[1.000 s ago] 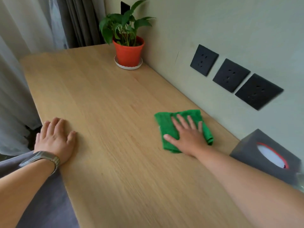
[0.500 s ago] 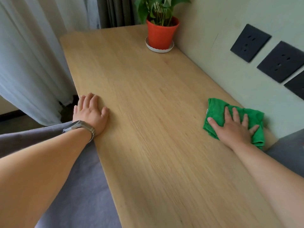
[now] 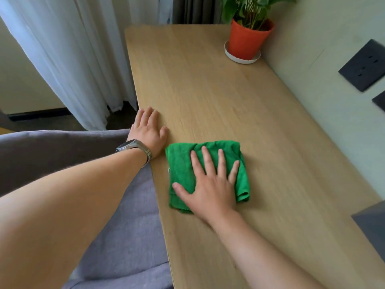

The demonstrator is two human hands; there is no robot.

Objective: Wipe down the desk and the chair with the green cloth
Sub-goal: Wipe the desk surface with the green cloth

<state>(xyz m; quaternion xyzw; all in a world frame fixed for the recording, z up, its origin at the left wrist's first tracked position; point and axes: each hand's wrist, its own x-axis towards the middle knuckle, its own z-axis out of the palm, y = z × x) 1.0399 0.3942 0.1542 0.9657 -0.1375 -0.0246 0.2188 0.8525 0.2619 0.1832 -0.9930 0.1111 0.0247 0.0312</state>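
The right hand [image 3: 210, 184] lies flat with fingers spread, pressing the green cloth [image 3: 183, 170] onto the desk [image 3: 208, 84] near its front edge. The left hand [image 3: 149, 130], also flat and open, rests on the desk edge just beside the cloth. The grey chair [image 3: 116, 226] sits below; a potted plant [image 3: 246, 38] stands at the far corner.

green cloth [image 3: 181, 170], pale wood-grain desk [image 3: 208, 90], orange pot [image 3: 245, 41]

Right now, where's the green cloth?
Head view: the folded green cloth lies flat on the wooden desk near its left edge, under the right hand, beside the left hand.
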